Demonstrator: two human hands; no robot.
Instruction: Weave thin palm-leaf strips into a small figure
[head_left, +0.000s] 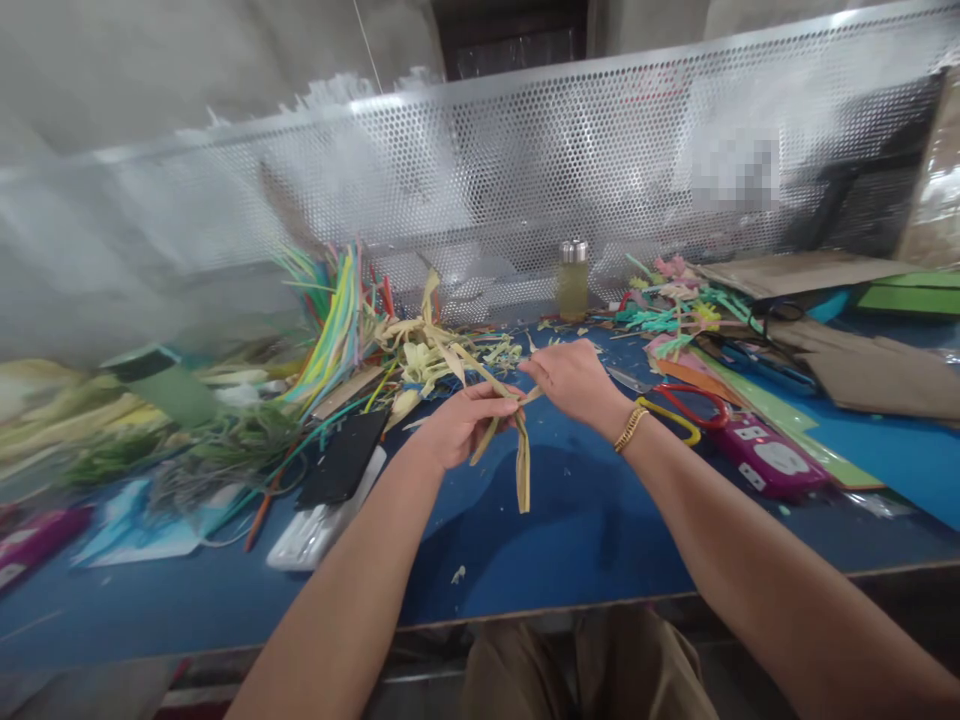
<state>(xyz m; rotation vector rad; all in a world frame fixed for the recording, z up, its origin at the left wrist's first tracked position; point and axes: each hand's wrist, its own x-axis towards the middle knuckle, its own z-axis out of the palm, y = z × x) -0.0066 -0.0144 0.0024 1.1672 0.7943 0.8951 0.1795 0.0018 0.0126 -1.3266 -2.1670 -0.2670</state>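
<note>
**Papery pale-yellow leaf strips point(523, 470): hold at the crossing**

The strips hang over the blue table point(555, 560). The left hand point(469, 420) pinches their crossing; the right hand point(571, 380) curls beside it, its grip hidden, so I cannot tell. They look light, bendable, probably easily split; thin ends seem weakest.

Flat straw-yellow strip point(523, 475), lengthwise creased and bent, pinched by the left hand point(461, 422), one end hanging above the desk point(585, 560), narrow part reaching to the curled right hand point(576, 382), longer part slanting up leftward.
</note>
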